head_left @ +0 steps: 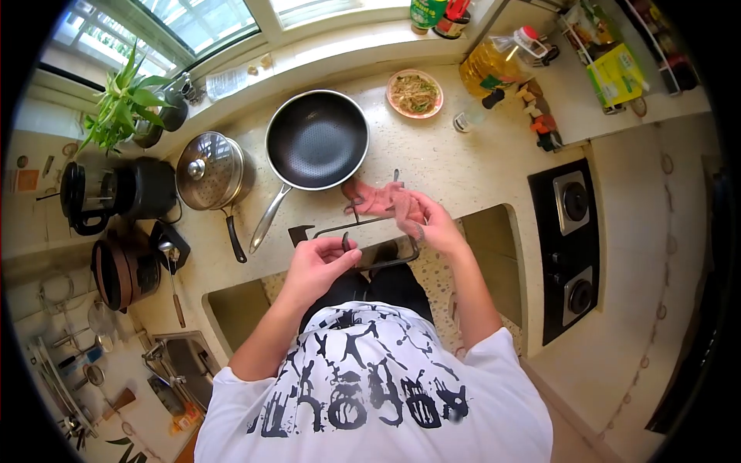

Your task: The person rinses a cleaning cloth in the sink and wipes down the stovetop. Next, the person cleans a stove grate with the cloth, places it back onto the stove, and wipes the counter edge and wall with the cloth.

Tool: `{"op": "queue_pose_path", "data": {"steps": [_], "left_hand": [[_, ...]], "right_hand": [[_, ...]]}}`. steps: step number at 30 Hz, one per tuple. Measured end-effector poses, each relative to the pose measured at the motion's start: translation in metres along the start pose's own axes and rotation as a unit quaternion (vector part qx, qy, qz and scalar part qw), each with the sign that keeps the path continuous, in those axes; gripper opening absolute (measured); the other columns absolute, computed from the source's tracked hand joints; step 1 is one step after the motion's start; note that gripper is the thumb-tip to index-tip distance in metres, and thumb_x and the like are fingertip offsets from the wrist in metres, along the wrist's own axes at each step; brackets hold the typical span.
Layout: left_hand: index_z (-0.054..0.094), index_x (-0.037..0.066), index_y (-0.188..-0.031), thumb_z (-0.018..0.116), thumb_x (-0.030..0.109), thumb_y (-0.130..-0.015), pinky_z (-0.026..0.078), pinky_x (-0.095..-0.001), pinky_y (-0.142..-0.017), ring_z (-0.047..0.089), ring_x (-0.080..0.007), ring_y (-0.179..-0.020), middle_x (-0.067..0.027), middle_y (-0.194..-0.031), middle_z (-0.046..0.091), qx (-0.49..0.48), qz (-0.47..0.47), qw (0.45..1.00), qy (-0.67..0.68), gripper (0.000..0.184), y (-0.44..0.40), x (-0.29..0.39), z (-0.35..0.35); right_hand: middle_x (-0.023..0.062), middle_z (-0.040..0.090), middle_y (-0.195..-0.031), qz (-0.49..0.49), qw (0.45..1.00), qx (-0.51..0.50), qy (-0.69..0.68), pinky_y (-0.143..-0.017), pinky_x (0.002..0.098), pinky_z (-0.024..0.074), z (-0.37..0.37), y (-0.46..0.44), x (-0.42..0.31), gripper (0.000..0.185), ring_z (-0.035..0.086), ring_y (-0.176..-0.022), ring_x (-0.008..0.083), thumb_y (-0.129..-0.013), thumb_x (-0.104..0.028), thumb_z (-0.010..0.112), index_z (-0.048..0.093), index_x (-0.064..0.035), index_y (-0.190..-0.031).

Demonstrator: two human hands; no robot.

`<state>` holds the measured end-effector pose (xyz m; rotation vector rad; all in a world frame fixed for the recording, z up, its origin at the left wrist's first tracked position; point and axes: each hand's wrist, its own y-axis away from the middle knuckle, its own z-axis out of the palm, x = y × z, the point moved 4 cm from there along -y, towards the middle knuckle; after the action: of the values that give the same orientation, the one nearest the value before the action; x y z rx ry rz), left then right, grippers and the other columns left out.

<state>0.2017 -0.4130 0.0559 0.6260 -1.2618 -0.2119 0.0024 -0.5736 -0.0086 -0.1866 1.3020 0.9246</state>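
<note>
Pinched between the fingers of my left hand (pixel 324 264) is a small dark piece (pixel 346 241); its kind is unclear. My right hand (pixel 437 228) is closed on a pink cloth (pixel 374 199), which drapes leftward onto the counter's front edge. Between my hands is a black metal rod frame (pixel 363 224) with hook-like ends, partly covered by the cloth and my fingers. Whether the dark piece belongs to this frame I cannot tell. Just beyond the cloth sits a black frying pan (pixel 318 139) with a steel handle.
A lidded pot (pixel 212 171) stands left of the pan. Farther back are a plate of food (pixel 414 94), a small jar (pixel 468 119) and an oil bottle (pixel 492 65). To the right is a two-burner stove (pixel 567 247). A rice cooker (pixel 127 272) and a sink (pixel 185 359) are at left.
</note>
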Motion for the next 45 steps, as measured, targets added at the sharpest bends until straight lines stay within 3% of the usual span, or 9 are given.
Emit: {"op": "queue_pose_path", "data": {"steps": [10, 16, 19, 21, 32, 35, 37, 40, 45], "left_hand": [[0.071, -0.005, -0.11, 0.078, 0.009, -0.091, 0.056, -0.0245, -0.079, 0.07, -0.0123, -0.084, -0.0071, -0.093, 0.074, -0.042, -0.003, 0.996, -0.075, 0.024, -0.01, 0.009, 0.023], [0.073, -0.005, -0.108, 0.079, 0.01, -0.089, 0.055, -0.0242, -0.077, 0.068, -0.0099, -0.082, -0.0045, -0.092, 0.074, -0.05, -0.001, 0.986, -0.16, 0.025, -0.011, 0.007, 0.032], [0.074, -0.006, -0.102, 0.081, 0.014, -0.088, 0.054, -0.0222, -0.072, 0.067, -0.0068, -0.079, -0.0031, -0.088, 0.074, -0.037, 0.024, 0.991, -0.125, 0.025, -0.012, 0.006, 0.035], [0.074, -0.006, -0.103, 0.081, 0.014, -0.088, 0.054, -0.0224, -0.073, 0.067, -0.0073, -0.08, -0.0038, -0.089, 0.075, -0.038, 0.031, 0.994, -0.103, 0.026, -0.014, 0.004, 0.033], [0.071, -0.004, -0.11, 0.07, 0.015, -0.097, 0.056, -0.0297, -0.079, 0.07, -0.0148, -0.084, -0.0105, -0.094, 0.076, -0.049, 0.023, 0.997, -0.047, 0.023, -0.01, 0.015, 0.025], [0.072, -0.004, -0.109, 0.071, 0.019, -0.097, 0.054, -0.0297, -0.081, 0.069, -0.0146, -0.083, -0.0107, -0.094, 0.076, -0.046, 0.022, 0.997, -0.056, 0.026, -0.01, 0.017, 0.028], [0.072, -0.004, -0.108, 0.071, 0.02, -0.097, 0.054, -0.0293, -0.081, 0.069, -0.0143, -0.083, -0.0104, -0.094, 0.076, -0.049, 0.025, 0.997, -0.058, 0.026, -0.012, 0.021, 0.032], [0.072, -0.004, -0.108, 0.071, 0.022, -0.098, 0.054, -0.0291, -0.081, 0.069, -0.0143, -0.083, -0.0099, -0.094, 0.075, -0.056, 0.033, 0.996, -0.053, 0.028, -0.014, 0.025, 0.037], [0.07, -0.005, -0.114, 0.07, 0.023, -0.098, 0.054, -0.029, -0.081, 0.069, -0.0142, -0.085, -0.0094, -0.097, 0.075, -0.058, 0.03, 0.997, -0.029, 0.033, -0.018, 0.02, 0.037]], "right_hand": [[0.0017, 0.07, -0.09, 0.002, 0.989, 0.065, 0.135, -0.074, 0.0268, 0.055, -0.031, -0.002, 0.015, 0.01, 0.065, -0.081, 0.0109, -0.098, -0.001, 0.06, 0.067, 0.0031, -0.104], [-0.0015, 0.066, -0.083, -0.126, 0.964, -0.03, 0.23, -0.064, 0.0248, 0.0488, -0.018, 0.01, 0.0, 0.016, 0.058, -0.072, 0.0063, -0.093, 0.001, 0.056, 0.067, 0.0003, -0.105], [0.003, 0.068, -0.092, 0.05, 0.98, -0.013, 0.191, -0.073, 0.0259, 0.0532, -0.018, 0.014, -0.014, 0.014, 0.064, -0.083, 0.0094, -0.097, 0.0, 0.057, 0.065, 0.0016, -0.108], [0.005, 0.068, -0.095, -0.052, 0.994, 0.062, 0.073, -0.068, 0.0279, 0.0538, -0.024, 0.007, 0.002, 0.013, 0.065, -0.082, 0.0122, -0.1, 0.0, 0.054, 0.064, -0.0004, -0.108], [0.0121, 0.065, -0.129, -0.237, 0.939, 0.183, -0.167, -0.107, 0.0355, 0.0469, -0.072, 0.063, 0.031, 0.037, 0.062, -0.119, 0.018, -0.104, -0.02, 0.061, 0.055, 0.0018, -0.134], [0.008, 0.065, -0.131, -0.272, 0.953, 0.077, 0.108, -0.11, 0.0407, 0.0445, -0.048, 0.086, -0.005, 0.049, 0.062, -0.121, 0.0246, -0.091, -0.013, 0.072, 0.057, -0.0025, -0.136], [0.0078, 0.069, -0.124, -0.326, 0.886, 0.037, 0.328, -0.105, 0.0435, 0.0466, -0.023, 0.087, -0.034, 0.056, 0.065, -0.116, 0.0298, -0.075, -0.004, 0.077, 0.064, -0.0071, -0.13], [0.0092, 0.071, -0.117, -0.361, 0.791, 0.117, 0.479, -0.098, 0.0434, 0.0489, -0.027, 0.082, -0.03, 0.047, 0.066, -0.109, 0.0312, -0.076, 0.0, 0.076, 0.07, -0.0089, -0.121], [0.0104, 0.074, -0.102, -0.336, 0.843, 0.125, 0.4, -0.088, 0.0385, 0.0532, -0.027, 0.079, -0.026, 0.031, 0.067, -0.099, 0.0295, -0.08, 0.002, 0.073, 0.076, -0.0097, -0.108]]}}
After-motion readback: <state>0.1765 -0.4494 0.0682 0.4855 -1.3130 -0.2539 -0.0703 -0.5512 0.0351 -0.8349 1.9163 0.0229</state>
